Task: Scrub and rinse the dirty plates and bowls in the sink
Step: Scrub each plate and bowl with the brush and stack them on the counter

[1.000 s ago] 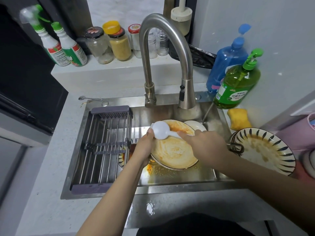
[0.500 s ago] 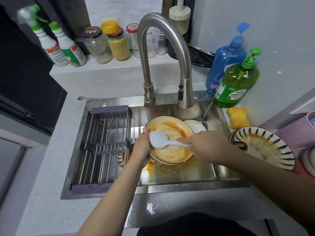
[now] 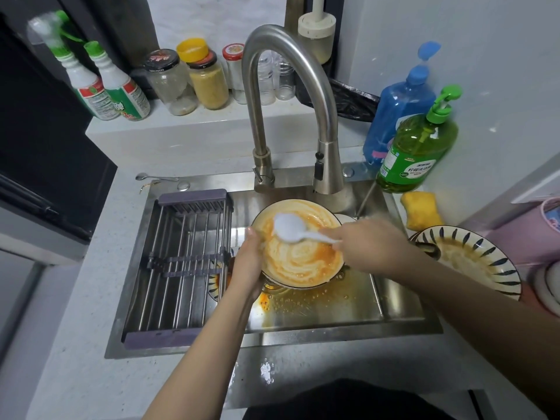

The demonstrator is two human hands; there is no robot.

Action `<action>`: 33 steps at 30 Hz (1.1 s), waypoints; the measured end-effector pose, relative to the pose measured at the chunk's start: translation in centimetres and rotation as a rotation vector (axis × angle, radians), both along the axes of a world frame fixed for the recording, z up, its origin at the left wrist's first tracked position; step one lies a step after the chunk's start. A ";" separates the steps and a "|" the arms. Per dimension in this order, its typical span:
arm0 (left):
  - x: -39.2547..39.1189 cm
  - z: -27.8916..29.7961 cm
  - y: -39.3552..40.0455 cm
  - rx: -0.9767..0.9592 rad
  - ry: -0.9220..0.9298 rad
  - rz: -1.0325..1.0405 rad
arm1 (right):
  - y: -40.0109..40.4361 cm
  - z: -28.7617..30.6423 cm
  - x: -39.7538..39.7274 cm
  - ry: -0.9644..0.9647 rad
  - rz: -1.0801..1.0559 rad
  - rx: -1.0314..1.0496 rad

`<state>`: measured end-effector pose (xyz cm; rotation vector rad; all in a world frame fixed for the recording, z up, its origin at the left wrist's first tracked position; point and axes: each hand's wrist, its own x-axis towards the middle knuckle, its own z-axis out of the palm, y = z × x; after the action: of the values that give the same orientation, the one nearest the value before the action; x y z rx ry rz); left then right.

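A round plate (image 3: 298,259) smeared with orange sauce is held tilted over the steel sink (image 3: 333,310). My left hand (image 3: 247,268) grips its left rim. My right hand (image 3: 366,244) holds the handle of a white plastic spoon (image 3: 289,228), whose head lies against the plate's upper left face. Under the plate, part of a striped dish (image 3: 213,291) and a small white bowl (image 3: 345,219) show in the sink. A striped bowl (image 3: 472,262) with brown residue sits on the counter at the right.
The tall faucet (image 3: 291,95) arches over the sink's back. A drying rack (image 3: 181,262) fills the sink's left half. Green soap bottle (image 3: 416,150), blue bottle (image 3: 397,107) and yellow sponge (image 3: 421,213) stand at right. Jars and spray bottles line the back ledge. Orange sauce pools in the basin.
The spoon head has moved from the plate's left edge up and inward across its face. The plate has shifted slightly toward the faucet and tilted differently.
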<state>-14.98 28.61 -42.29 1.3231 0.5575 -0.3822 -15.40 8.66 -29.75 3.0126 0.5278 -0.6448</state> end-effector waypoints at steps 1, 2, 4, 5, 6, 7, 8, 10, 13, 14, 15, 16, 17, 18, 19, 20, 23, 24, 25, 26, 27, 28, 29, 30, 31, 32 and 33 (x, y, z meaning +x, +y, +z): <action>0.0 0.3 0.1 0.002 -0.005 0.025 | -0.6 0.1 0.2 -0.021 -0.005 -0.067; -0.1 0.8 0.2 0.008 -0.016 0.033 | -1.3 0.4 0.3 -0.013 0.007 -0.130; 0.1 0.6 0.6 0.038 -0.027 0.046 | -1.7 1.1 -0.3 0.067 0.052 -0.167; 0.1 0.5 0.6 0.060 -0.026 0.056 | -1.2 1.2 -0.8 0.108 0.079 -0.126; 0.1 0.5 0.5 0.079 -0.026 0.056 | -0.5 1.1 -1.3 0.139 0.099 -0.057; 0.1 0.6 0.1 0.080 -0.010 0.041 | 0.1 0.9 -1.7 0.151 0.095 0.022; 0.0 0.6 -0.3 0.064 0.002 0.016 | 0.6 0.3 -1.6 0.138 0.072 0.070; -0.2 0.9 -0.8 0.066 -0.008 0.004 | 0.3 -0.6 -0.6 0.035 0.004 0.050; -0.3 0.9 -0.6 0.057 -0.011 0.009 | -0.9 -0.2 -0.2 -0.041 0.025 -0.126; -0.3 1.0 -0.6 0.046 -0.003 0.022 | -1.1 0.2 -0.4 0.006 0.040 -0.129; -0.3 1.0 -0.6 0.028 0.000 0.032 | -1.0 0.7 -0.9 0.055 0.062 -0.096; -0.2 1.0 -0.6 0.039 0.005 0.012 | -0.5 0.8 -1.4 0.089 0.091 -0.045; -0.3 0.9 -0.7 0.057 0.003 -0.010 | 0.0 0.7 -1.7 0.093 0.112 0.007; -0.2 1.0 -0.9 0.096 -0.005 -0.036 | 0.2 0.4 -1.6 0.078 0.094 0.044; -0.3 1.0 -0.9 0.109 -0.029 -0.043 | 0.3 0.0 -1.2 0.045 0.062 0.046; -0.1 0.6 -0.8 0.130 -0.030 -0.058 | 0.1 -0.3 -0.7 -0.002 0.020 0.019; 0.2 -1.4 0.3 0.136 -0.009 -0.021 | -1.2 0.1 -0.2 -0.026 0.022 -0.136; 0.2 -1.5 0.4 0.144 -0.029 -0.029 | -1.4 0.4 -0.4 0.020 0.044 -0.146; 0.3 -1.6 0.5 0.188 -0.039 -0.045 | -1.3 0.7 -0.8 0.068 0.069 -0.136; 0.2 -0.8 0.3 0.236 -0.076 -0.069 | -0.8 0.8 -1.2 0.100 0.096 -0.110; 0.1 -0.3 0.1 0.301 -0.108 -0.105 | -0.4 0.7 -1.5 0.103 0.110 -0.072; 0.0 0.2 0.0 0.321 -0.126 -0.137 | 0.0 0.4 -1.5 0.078 0.099 -0.031; -0.1 0.9 -0.2 0.298 -0.131 -0.155 | 0.2 0.0 -1.2 0.034 0.065 -0.006; 0.0 1.0 -0.2 0.230 -0.117 -0.144 | 0.2 -0.4 -0.8 -0.028 0.026 -0.002; 0.1 1.1 0.0 0.152 -0.092 -0.108 | -0.1 -0.5 -0.4 -0.075 -0.001 -0.017; 0.1 1.1 0.2 0.091 -0.075 -0.070 | -0.6 -0.5 -0.1 -0.092 -0.007 -0.047; 0.1 1.2 0.3 0.077 -0.069 -0.057 | -1.1 -0.3 -0.1 -0.079 0.004 -0.077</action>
<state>-14.92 28.89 -41.05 1.4239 0.4811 -0.3634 -15.53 7.57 -30.09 2.9496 0.4943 -0.5311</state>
